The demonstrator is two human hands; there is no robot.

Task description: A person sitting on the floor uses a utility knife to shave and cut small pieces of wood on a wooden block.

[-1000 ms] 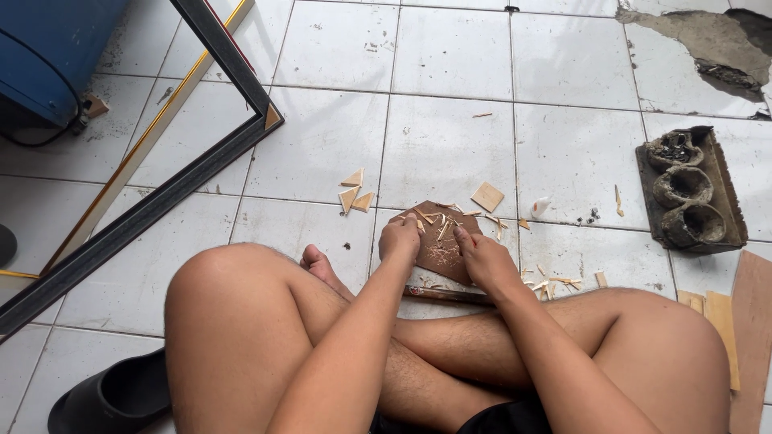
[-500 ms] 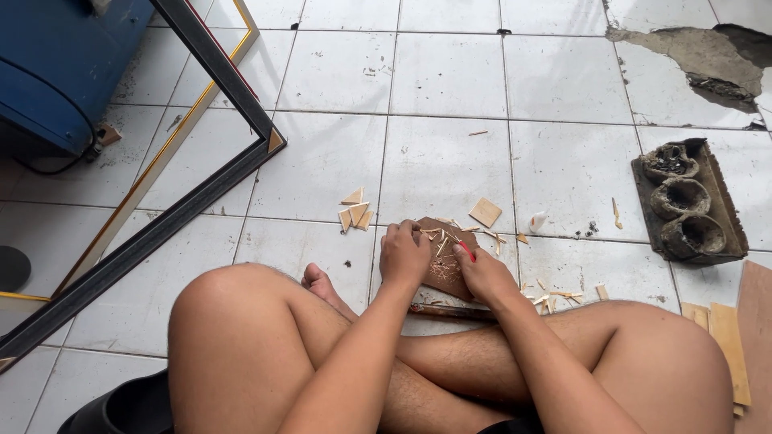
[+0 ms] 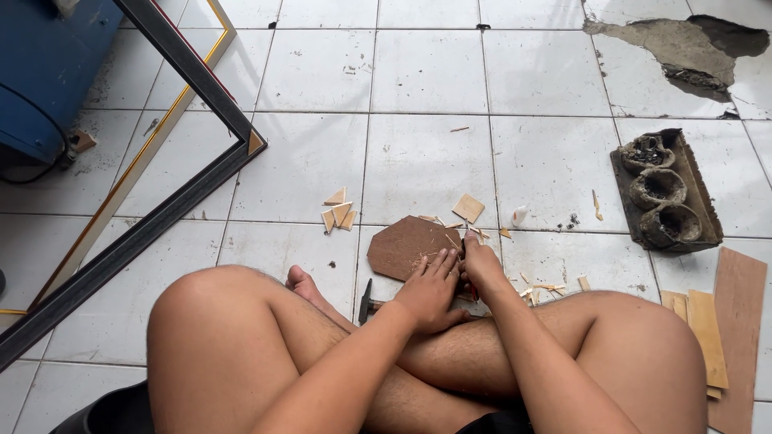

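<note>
Head view:
Board: flat brown hexagon-like wooden board lies on the white tiled floor, just ahead of both hands.
Left hand: fingers spread, pressing the board's near edge.
Right hand: closed around a thin red-handled tool; tip at the board's right edge.

Brown board piece: flat, roughly hexagonal, matte hardboard look, lying face-up on the white tile floor. Sits just ahead and left of the left hand, whose fingertips rest on its near edge. Pale wood slivers scattered on that near-right corner.
</note>
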